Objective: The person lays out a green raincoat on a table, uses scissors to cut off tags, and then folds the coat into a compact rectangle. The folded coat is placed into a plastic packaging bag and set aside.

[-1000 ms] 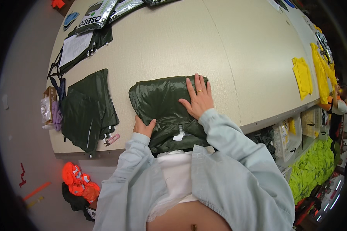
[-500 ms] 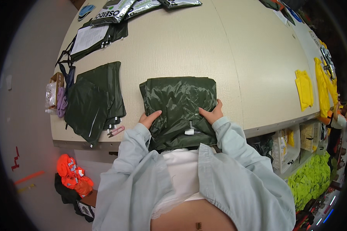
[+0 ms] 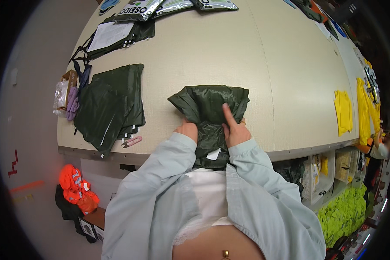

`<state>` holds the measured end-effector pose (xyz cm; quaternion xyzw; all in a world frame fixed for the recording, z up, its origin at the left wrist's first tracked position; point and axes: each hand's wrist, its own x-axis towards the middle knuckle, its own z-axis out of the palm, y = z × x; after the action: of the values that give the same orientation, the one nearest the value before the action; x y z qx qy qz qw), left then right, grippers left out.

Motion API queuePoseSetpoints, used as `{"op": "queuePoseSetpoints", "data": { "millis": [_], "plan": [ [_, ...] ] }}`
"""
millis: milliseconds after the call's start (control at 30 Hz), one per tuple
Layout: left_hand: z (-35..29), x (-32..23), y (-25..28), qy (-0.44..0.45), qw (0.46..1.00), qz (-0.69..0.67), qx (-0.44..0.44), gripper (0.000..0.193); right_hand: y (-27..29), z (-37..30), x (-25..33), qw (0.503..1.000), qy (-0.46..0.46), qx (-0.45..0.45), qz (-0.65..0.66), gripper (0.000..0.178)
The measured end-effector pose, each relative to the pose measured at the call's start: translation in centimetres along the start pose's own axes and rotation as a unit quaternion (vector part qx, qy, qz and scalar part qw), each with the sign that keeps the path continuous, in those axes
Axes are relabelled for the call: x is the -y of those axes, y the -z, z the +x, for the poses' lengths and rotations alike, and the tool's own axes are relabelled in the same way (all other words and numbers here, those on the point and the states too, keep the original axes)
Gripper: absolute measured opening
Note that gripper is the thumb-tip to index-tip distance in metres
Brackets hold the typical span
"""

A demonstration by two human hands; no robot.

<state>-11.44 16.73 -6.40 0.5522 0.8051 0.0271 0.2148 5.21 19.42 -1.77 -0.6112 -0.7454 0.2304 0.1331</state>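
A dark green, shiny waterproof garment (image 3: 210, 104) lies partly folded at the table's front edge, its near end against my body. Its two sides are drawn inward, so the near half is narrow, and a white label (image 3: 213, 154) shows there. My left hand (image 3: 186, 131) is closed on the left side, fingers tucked under the fabric. On the right side my right hand (image 3: 237, 129) grips the edge, with the index finger stretched forward over the cloth. Left of these lies a stack of flat dark green garments (image 3: 112, 102), and pink-handled thread snips (image 3: 132, 141) rest by its near corner.
Packaged bags (image 3: 138, 9) lie at the far left, near a paper sheet (image 3: 110, 35) on more green pieces. A small box (image 3: 69, 82) and purple cloth (image 3: 73, 104) sit at the left edge. Yellow folded pieces (image 3: 343, 112) lie right, above bins (image 3: 323, 173).
Both hands have moved inward, drawing the garment's sides toward the middle and making its near half narrower. My right index finger now extends over the fabric. The view has shifted slightly.
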Motion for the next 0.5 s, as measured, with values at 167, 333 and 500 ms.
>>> {"op": "queuePoseSetpoints", "data": {
  "millis": [167,333,500],
  "plan": [
    [-0.3,-1.5,4.4,-0.11,0.992,-0.007,0.065,0.027,-0.4,1.0,2.3,0.988,0.127,-0.026,0.08,0.038],
    [-1.2,-2.3,6.2,-0.232,0.964,-0.118,0.051,0.038,-1.6,4.6,-1.4,0.976,-0.046,0.137,0.161,0.088],
    [-0.6,-1.9,5.3,-0.294,0.852,-0.399,0.169,0.054,0.2,7.5,-1.7,0.959,0.009,0.196,0.205,0.093]
  ]
}}
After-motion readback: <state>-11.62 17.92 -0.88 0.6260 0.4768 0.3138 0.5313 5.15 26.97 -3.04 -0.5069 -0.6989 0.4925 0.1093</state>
